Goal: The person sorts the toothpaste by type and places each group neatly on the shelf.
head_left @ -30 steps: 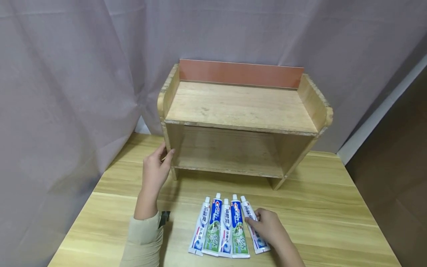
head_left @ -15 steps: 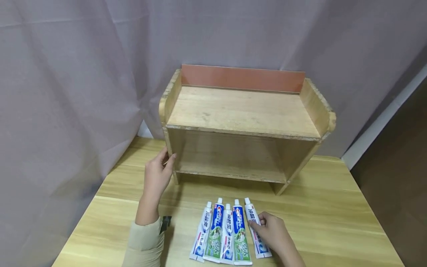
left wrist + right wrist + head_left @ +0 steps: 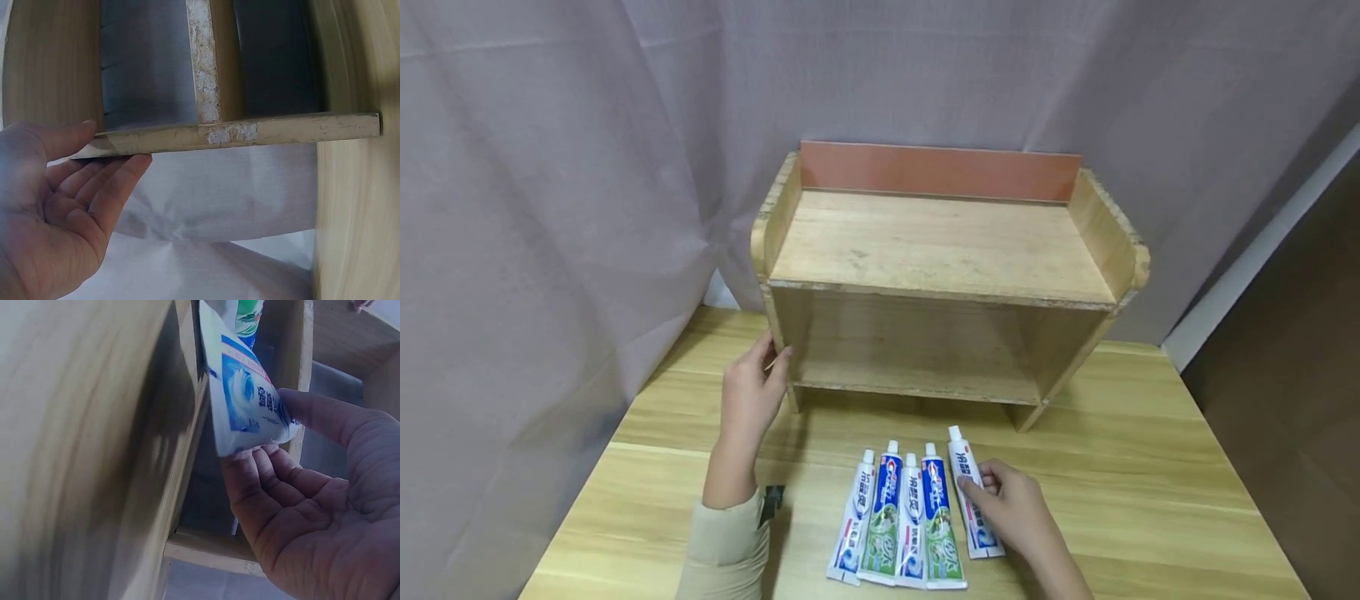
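Note:
My left hand [image 3: 751, 392] grips the left side panel of a small wooden shelf [image 3: 940, 250]. In the left wrist view the thumb lies on one face of that panel [image 3: 287, 130] and the fingers on the other. My right hand [image 3: 1011, 504] pinches a white toothpaste tube [image 3: 979, 533], cap pointing toward the shelf. In the right wrist view the tube's flat end [image 3: 240, 394] is raised off the table. To its left lie two more white toothpaste tubes [image 3: 856, 517] and two blue-and-green toothpaste tubes [image 3: 938, 517], side by side.
The shelf has an upper board, a lower board and a reddish strip [image 3: 940, 171] along its back. It stands on a wood-grain table [image 3: 1120, 467]. A grey curtain [image 3: 587, 167] hangs behind, and a dark brown surface [image 3: 1292, 333] rises at the right.
My right hand has shifted its toothpaste tube right, away from the row, then a little toward the shelf. My left hand keeps its grip on the side panel.

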Available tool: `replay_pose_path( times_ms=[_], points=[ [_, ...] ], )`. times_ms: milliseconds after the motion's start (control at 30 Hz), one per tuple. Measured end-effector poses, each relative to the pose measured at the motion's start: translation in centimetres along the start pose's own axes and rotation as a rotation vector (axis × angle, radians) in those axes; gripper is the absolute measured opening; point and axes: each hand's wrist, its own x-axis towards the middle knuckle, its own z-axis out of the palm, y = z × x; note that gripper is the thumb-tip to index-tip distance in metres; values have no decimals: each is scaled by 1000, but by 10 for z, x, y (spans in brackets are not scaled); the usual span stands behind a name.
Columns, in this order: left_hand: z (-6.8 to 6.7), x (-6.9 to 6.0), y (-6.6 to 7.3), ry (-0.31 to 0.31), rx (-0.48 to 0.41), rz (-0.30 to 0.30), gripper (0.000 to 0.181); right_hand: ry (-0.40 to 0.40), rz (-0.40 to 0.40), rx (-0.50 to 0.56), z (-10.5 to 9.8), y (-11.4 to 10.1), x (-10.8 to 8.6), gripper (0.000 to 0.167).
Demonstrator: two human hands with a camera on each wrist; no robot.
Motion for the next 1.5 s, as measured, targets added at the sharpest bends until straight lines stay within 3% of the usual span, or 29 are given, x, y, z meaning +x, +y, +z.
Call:
replay_pose_path(
  times_ms=[400,667,1167,1500],
  points=[
    [1,-1,1,11,68,26,28,19,-25,16,-8,-6,0,35],
    [1,1,4,-19,55,9,33,37,-55,1,-15,-8,1,40],
    [-1,0,2,10,73,23,32,29,-89,81,-23,-17,0,36],
    [0,-2,1,16,69,25,31,48,-117,42,-31,-21,-1,39]
  ],
)
